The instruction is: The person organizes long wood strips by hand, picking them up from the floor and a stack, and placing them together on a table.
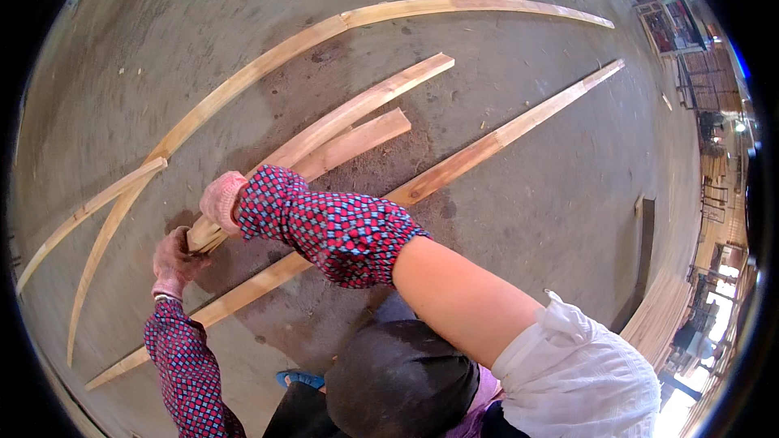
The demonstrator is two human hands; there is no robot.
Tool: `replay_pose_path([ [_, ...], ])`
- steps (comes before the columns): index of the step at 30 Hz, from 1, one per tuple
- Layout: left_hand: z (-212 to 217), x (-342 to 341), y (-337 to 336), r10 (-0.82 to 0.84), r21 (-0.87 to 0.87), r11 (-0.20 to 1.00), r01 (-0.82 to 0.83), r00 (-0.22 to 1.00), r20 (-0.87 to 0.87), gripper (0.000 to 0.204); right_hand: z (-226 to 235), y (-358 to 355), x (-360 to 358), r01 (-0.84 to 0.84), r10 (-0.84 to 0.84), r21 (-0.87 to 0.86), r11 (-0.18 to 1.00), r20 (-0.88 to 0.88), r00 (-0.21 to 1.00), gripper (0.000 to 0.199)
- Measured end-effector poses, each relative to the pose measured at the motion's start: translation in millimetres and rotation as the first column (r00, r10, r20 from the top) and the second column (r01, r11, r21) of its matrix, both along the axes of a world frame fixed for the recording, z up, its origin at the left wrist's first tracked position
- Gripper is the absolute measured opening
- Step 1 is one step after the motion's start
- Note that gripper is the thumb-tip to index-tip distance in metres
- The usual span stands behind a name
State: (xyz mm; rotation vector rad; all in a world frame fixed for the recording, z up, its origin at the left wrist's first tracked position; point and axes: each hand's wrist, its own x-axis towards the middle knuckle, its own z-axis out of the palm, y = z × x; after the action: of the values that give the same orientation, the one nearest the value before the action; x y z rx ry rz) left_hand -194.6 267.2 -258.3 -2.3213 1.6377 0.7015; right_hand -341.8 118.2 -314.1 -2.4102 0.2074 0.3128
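Two pale wooden boards, a longer one [357,105] and a shorter one [361,144], slant up to the right from my hands with their near ends bunched together. My left hand [174,259], in a soiled pinkish work glove, is closed around these near ends. Just beyond it my right hand [221,201], gloved as well, is closed over the boards from above; its fingertips are hidden. Beneath my right forearm a long wooden strip [503,131] crosses the floor. My patterned sleeve covers part of the boards and strip.
A long wooden strip [243,77] lies beyond the boards, bending in the fisheye view. A shorter strip [89,207] crosses it at the left. My blue sandal [299,378] shows below. Stacked boards [661,316] and a dark bar [645,251] are at the right.
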Motion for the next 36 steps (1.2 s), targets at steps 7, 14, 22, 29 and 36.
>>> replay_pose_path([
  [7,-32,-24,15,0.011,-0.340,0.940,0.041,0.989,0.149,0.114,51,-22,1,0.027,-0.015,0.041,0.999,-0.251,0.968,0.060],
  [14,-12,-14,-23,-0.045,-0.046,0.998,0.047,0.998,0.032,0.103,52,-63,-18,0.154,-0.152,0.005,0.988,-0.136,0.979,0.061],
  [22,-28,-21,-29,-0.108,-0.303,0.947,0.107,0.994,0.013,0.096,45,-83,-48,0.176,-0.203,-0.175,0.969,-0.149,0.968,0.056],
  [29,-48,-16,-10,-0.104,-0.484,0.868,0.114,0.993,0.048,0.111,51,-79,-45,0.169,-0.191,-0.136,0.976,-0.170,0.967,0.054],
  [36,-25,-82,-6,0.074,-0.260,0.964,0.052,0.889,0.453,0.116,3,-67,-76,0.291,-0.286,-0.061,0.955,0.084,0.955,0.029],
])
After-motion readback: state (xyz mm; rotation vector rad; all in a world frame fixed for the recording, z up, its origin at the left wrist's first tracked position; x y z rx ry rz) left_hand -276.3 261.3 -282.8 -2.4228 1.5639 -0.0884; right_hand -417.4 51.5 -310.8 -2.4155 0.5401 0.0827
